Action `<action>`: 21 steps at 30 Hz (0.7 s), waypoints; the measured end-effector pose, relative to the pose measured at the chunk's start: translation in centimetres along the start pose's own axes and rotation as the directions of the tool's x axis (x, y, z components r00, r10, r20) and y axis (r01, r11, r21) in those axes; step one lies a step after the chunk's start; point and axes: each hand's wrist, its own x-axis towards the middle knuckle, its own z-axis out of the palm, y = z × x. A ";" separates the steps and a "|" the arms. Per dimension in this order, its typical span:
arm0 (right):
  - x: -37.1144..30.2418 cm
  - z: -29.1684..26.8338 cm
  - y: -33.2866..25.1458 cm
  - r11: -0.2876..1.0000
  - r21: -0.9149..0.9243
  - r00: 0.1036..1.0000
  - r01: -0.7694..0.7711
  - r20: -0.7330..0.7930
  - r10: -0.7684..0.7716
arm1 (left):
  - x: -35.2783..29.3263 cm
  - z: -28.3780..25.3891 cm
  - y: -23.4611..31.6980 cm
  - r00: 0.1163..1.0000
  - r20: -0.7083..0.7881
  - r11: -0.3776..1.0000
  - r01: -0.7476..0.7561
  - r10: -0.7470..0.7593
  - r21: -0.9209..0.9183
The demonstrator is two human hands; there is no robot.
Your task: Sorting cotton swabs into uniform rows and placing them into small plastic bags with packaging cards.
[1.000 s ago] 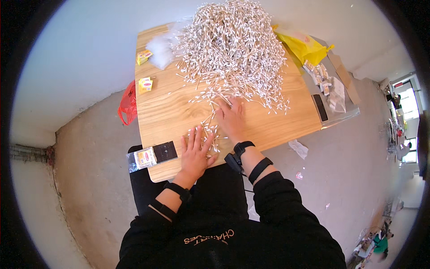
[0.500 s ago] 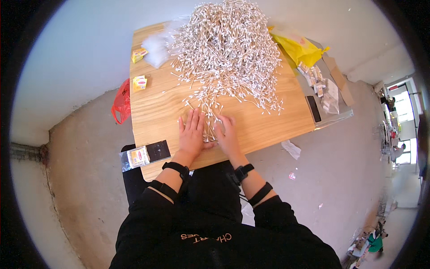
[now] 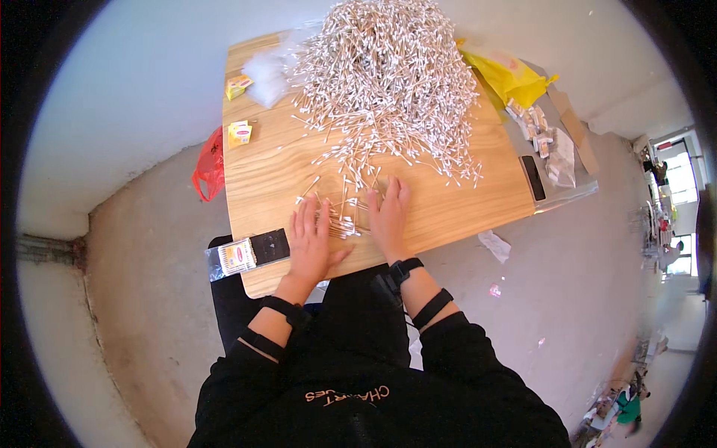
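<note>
A small bunch of cotton swabs (image 3: 345, 224) lies near the table's front edge, between my two hands. My left hand (image 3: 308, 237) rests at the left side of the bunch, its fingers stretched out and the thumb apart. On the other side, my right hand (image 3: 388, 218) lies with fingers extended, its inner edge by the swab ends. Neither hand is closed around anything. Beyond them a big heap of loose cotton swabs (image 3: 385, 82) with white tips covers the far part of the wooden table (image 3: 448, 209), and stray swabs trail from it toward my fingers.
Two small yellow boxes (image 3: 240, 134) and clear plastic bags (image 3: 267, 78) sit at the table's left. A filled swab packet (image 3: 237, 256) lies at the front left corner. Rightward are a phone (image 3: 532, 178), bundled swabs (image 3: 539, 134) and a yellow bag (image 3: 515, 81). A red bag (image 3: 210, 166) hangs at left.
My hands have moved apart: the left one slid left and nearer to me, the right one shifted right. More of the swab bunch between them now shows. The view has shifted slightly.
</note>
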 end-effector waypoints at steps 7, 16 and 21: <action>1.1 1.5 -0.5 0.965 -0.125 0.950 0.230 0.244 -0.195 | 3.1 0.5 -2.3 0.996 0.057 0.997 0.068 -0.065 -0.045; 2.6 2.9 0.9 0.924 0.181 0.853 0.336 0.358 -0.380 | 1.1 1.7 -0.3 0.999 0.001 0.998 -0.036 0.036 -0.046; 2.2 3.2 -1.3 0.929 0.369 0.954 -0.005 0.282 -0.106 | 1.7 1.5 0.1 0.997 -0.058 0.999 0.053 -0.053 0.008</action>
